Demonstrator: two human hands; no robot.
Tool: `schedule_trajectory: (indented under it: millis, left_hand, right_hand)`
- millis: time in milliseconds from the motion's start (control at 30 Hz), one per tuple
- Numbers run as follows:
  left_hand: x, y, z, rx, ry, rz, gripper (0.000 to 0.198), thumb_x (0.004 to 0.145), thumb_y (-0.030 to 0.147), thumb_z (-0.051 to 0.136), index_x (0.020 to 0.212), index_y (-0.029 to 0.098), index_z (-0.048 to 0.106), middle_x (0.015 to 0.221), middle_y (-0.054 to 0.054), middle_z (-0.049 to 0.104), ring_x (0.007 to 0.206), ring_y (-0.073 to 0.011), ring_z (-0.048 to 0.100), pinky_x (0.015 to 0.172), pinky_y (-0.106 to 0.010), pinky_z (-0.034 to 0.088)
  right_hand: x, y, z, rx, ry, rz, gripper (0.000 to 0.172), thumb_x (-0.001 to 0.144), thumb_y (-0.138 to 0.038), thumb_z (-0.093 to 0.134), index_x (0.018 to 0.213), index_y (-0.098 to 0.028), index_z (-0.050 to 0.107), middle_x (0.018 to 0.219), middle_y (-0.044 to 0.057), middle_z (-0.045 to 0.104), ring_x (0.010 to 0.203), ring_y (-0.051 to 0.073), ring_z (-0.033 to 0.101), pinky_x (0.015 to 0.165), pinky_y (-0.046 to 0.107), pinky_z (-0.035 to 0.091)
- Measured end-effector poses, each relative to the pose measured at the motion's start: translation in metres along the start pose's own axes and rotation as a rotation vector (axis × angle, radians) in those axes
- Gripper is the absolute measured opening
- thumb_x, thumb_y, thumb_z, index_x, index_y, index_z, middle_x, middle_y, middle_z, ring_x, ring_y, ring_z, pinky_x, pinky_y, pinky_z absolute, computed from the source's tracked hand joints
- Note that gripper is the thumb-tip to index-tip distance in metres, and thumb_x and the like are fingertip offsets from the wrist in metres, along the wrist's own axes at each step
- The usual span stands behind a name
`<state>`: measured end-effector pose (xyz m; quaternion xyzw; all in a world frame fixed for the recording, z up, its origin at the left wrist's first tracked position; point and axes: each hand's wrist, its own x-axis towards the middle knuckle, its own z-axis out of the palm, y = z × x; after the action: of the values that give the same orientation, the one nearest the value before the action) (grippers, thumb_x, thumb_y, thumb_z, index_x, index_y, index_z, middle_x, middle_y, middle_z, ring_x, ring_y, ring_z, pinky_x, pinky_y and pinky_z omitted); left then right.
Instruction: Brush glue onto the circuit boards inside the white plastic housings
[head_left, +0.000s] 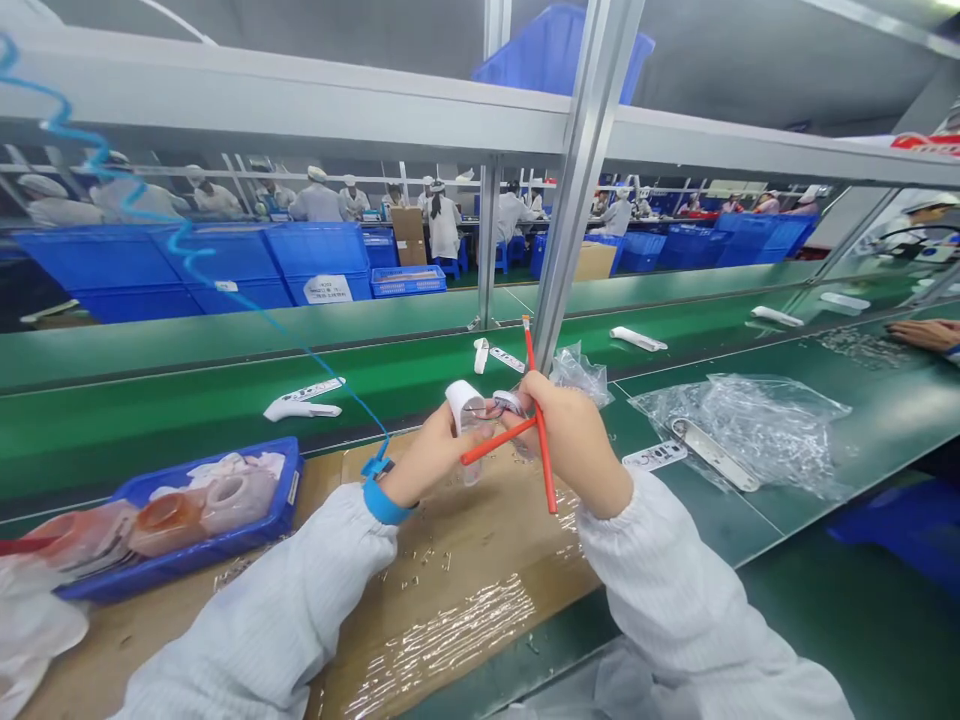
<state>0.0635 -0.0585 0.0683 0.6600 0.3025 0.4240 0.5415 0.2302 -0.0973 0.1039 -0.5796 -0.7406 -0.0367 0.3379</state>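
I have only the head camera to work from, and through it my left hand (pixel 424 455), with a blue wrist strap (pixel 384 503), and my right hand (pixel 574 440) meet above the worktop (pixel 465 625). Between them is a small clear plastic piece (pixel 471 450) with a white cap (pixel 463 402). The left fingers (pixel 450 440) are closed on this piece, though the exact contact is partly hidden. The right fingers (pixel 529 390) are curled tightly around crossed red rods (pixel 544 450), whose ends stick out past the hand.

The plastic piece looks light, thin-walled and probably slick, so I would trust the white cap as the firmer place to take hold. The rods look light and stiff, and the surest grip on them seems to be near the crossing.

A blue tray (pixel 289 480) of pinkish, translucent pouches sits at the left on the worktop, and small metal bits (pixel 412 580) are scattered near my hands. Beyond lies a green conveyor belt (pixel 150 420) carrying white moulded parts (pixel 304 400). At the right, a clear plastic bag (pixel 739 430) lies on a green surface (pixel 847 500) beside a metal strip (pixel 712 455), and a co-worker's hand (pixel 926 335) enters at the edge.
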Motion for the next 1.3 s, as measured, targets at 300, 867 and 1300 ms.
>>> schedule_trajectory:
  millis: [300,867,1300]
  left_hand:
    - [-0.005,-0.002,-0.012,-0.281,0.336,-0.089,0.04,0.064,0.029,0.082,0.093,0.014,0.059,0.093,-0.005,0.068,0.083,-0.0196,0.064,0.078,-0.035,0.053]
    - [-0.01,0.007,-0.026,-0.62,0.447,-0.213,0.03,0.061,0.017,0.081,0.089,0.016,0.068,0.083,-0.004,0.072,0.074,-0.0208,0.069,0.068,-0.034,0.059]
    - [-0.012,0.004,-0.014,-0.68,0.571,-0.187,0.027,0.063,0.012,0.078,0.087,0.013,0.066,0.089,-0.005,0.071,0.081,-0.0183,0.067,0.072,-0.031,0.056]
  right_hand:
    - [-0.026,0.044,0.008,0.236,0.196,-0.224,0.031,0.098,-0.035,0.039,0.083,-0.018,0.06,0.079,0.004,0.061,0.077,0.015,0.057,0.074,0.028,0.047]
    - [-0.104,0.118,0.069,-0.065,-0.319,-0.111,0.022,0.09,-0.013,0.046,0.084,-0.018,0.067,0.068,0.003,0.058,0.069,0.016,0.05,0.062,0.025,0.041]
    - [-0.091,0.068,0.028,0.136,0.194,-0.176,0.018,0.091,-0.012,0.047,0.096,-0.02,0.062,0.091,0.004,0.067,0.081,0.014,0.065,0.071,0.028,0.054]
